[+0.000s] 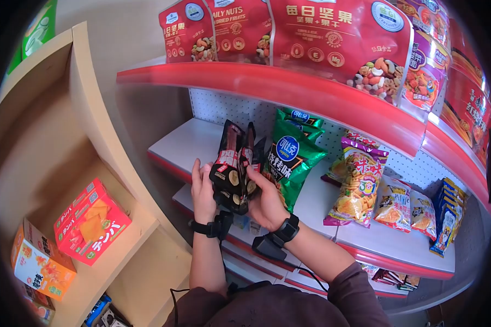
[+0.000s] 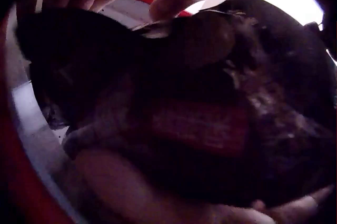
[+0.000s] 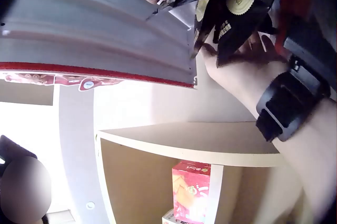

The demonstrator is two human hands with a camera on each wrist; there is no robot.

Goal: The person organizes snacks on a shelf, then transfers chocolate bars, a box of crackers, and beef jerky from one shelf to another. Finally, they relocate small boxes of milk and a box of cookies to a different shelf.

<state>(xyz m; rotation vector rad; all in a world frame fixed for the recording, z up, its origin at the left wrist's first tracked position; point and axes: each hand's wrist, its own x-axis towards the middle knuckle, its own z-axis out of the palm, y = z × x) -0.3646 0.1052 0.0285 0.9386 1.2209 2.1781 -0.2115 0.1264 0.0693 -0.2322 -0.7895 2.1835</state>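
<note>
Several black snack bags (image 1: 229, 166) with red labels and pictures of round pale slices are bunched upright between both hands, in front of the middle shelf. My left hand (image 1: 203, 189) holds them at their left side. On the right, my right hand (image 1: 268, 203) grips the lower right edge of the bunch, its thumb on the front. Dark and close, a bag (image 2: 200, 126) fills most of the left wrist view. From below, the right wrist view catches the bags' (image 3: 239, 5) pointed corners. Just right of them stand green chip bags (image 1: 294, 158).
Overhead, a red-edged shelf (image 1: 267, 90) carries red nut bags (image 1: 333, 38). Farther right on the middle shelf (image 1: 313, 210) are a yellow-purple snack bag (image 1: 360, 185) and smaller bags (image 1: 393, 204). A wooden cabinet (image 1: 87, 109) at left holds a red biscuit box (image 1: 93, 222).
</note>
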